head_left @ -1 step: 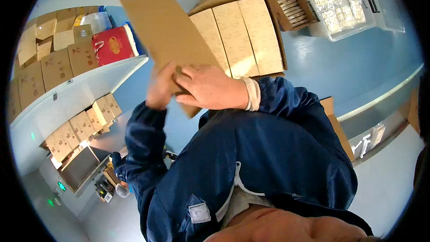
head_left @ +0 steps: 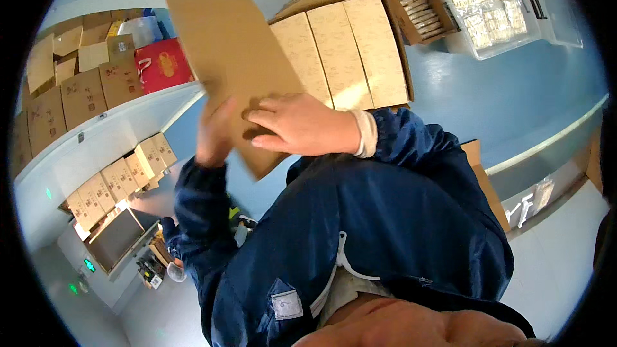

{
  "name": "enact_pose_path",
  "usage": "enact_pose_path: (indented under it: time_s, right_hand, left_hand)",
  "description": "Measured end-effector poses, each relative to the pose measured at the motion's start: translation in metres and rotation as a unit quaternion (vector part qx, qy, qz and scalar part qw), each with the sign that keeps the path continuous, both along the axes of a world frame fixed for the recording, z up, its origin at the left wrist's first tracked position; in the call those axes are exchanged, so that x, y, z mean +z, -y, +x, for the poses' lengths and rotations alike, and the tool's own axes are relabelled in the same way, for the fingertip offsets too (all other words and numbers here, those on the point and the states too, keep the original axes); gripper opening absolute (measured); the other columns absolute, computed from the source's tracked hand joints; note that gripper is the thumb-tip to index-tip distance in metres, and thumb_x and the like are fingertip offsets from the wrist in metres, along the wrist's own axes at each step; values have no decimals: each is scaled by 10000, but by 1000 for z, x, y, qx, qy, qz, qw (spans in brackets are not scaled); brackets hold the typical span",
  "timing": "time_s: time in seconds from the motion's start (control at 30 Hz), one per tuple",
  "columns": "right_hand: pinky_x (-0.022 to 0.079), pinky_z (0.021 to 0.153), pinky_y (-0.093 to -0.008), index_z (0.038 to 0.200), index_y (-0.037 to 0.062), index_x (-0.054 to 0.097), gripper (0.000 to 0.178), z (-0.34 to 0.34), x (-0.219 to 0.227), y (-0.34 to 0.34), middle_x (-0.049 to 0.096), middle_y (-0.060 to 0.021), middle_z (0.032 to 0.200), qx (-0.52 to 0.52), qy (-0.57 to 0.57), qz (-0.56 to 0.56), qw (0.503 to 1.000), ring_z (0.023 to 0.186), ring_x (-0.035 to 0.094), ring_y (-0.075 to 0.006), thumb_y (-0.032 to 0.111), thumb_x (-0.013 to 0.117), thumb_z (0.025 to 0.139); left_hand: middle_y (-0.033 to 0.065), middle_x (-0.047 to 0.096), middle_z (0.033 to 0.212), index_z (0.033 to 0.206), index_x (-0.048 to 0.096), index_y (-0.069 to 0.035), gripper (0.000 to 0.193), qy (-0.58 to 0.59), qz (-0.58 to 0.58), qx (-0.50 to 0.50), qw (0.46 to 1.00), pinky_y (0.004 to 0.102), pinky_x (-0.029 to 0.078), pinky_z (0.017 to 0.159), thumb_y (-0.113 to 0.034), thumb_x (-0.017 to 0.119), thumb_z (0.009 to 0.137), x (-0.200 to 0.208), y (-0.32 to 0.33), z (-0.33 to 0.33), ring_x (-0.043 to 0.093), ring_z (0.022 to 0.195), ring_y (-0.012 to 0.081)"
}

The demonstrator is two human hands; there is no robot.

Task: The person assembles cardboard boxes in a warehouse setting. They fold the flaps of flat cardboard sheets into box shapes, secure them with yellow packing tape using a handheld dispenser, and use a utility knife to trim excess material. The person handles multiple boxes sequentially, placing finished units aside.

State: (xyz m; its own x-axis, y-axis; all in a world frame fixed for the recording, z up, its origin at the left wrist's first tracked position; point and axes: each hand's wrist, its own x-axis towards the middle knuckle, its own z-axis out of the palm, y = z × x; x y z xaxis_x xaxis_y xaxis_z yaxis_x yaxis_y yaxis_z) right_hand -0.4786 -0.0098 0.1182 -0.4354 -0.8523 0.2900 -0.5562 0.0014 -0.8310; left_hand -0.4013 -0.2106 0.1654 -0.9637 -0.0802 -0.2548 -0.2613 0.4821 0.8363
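Note:
A long brown cardboard sheet (head_left: 231,45) is held at a slant before my chest, its far end reaching over the blue surface. My right hand (head_left: 308,127) lies across its near part from the right, fingers bent and pressing on the cardboard. At the sheet's left edge is my left hand (head_left: 215,132), smeared by motion, so its fingers cannot be made out. Behind the sheet stands an open carton (head_left: 411,87) packed with several pale patterned boxes (head_left: 324,51); the sheet covers part of the leftmost one.
A small brown box (head_left: 443,35) of wrapped sticks sits beside the carton. Right of it is a clear plastic bin (head_left: 475,51) with bagged pale pieces. Cartons (head_left: 83,93) and a red box (head_left: 160,67) fill a shelf at left. A cardboard flap (head_left: 485,183) stands near my right elbow.
My left hand has shifted left and slightly down along the sheet's edge. The sheet's near end has swung a little left and toward me. My right hand has barely moved.

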Motion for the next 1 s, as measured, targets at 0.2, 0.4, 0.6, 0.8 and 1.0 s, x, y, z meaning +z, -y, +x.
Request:
enact_pose_path:
  time_s: [0.2, 0.4, 0.6, 0.8, 1.0]
  right_hand:
    - [408, 986, -384, 1226, -32, 542, 488, -88, -139, -19, 543, -244, 1238, -197, 125, 49, 971, 1144, 526, -341, 364, 512, 942]
    - [354, 1024, -407, 1364, 25, 438, 723, -112, -274, -47, 504, -199, 1343, -157, 506, 167, 832, 1205, 500, -317, 604, 402, 933]
    - [337, 995, -399, 1399, 105, 427, 727, -99, -315, -52, 490, -164, 1367, -187, 573, 137, 786, 1198, 489, -270, 643, 357, 915]
    - [454, 865, -365, 1322, 28, 488, 694, -118, -417, -88, 556, -147, 1276, -180, 496, 284, 801, 1097, 554, -254, 546, 538, 863]
    - [487, 877, -384, 1087, -36, 618, 571, -51, -432, -53, 644, -233, 1045, -318, 322, 253, 855, 997, 629, -342, 449, 645, 787]
  left_hand:
    - [92, 595, 1111, 1264, 516, 1, 429, -8, -16, 390, 921, 307, 453, 855, -162, 579, 872, 118, 114, 145, 556, 998, 183]
    - [136, 603, 1127, 1137, 585, 54, 272, -264, -7, 489, 831, 356, 455, 935, -134, 559, 942, 36, 249, 274, 563, 1039, 222]
    - [95, 563, 1183, 1224, 499, 73, 368, -175, 191, 490, 833, 310, 385, 1018, -147, 565, 937, -86, 217, 254, 525, 1095, 167]
    - [80, 597, 1185, 1279, 486, -4, 476, 23, 240, 426, 872, 316, 427, 956, -183, 610, 856, -110, 143, 182, 568, 1070, 187]
    - [89, 596, 1200, 1318, 470, -56, 450, 107, 229, 504, 826, 367, 478, 925, -155, 583, 893, -80, 190, 280, 582, 1063, 222]
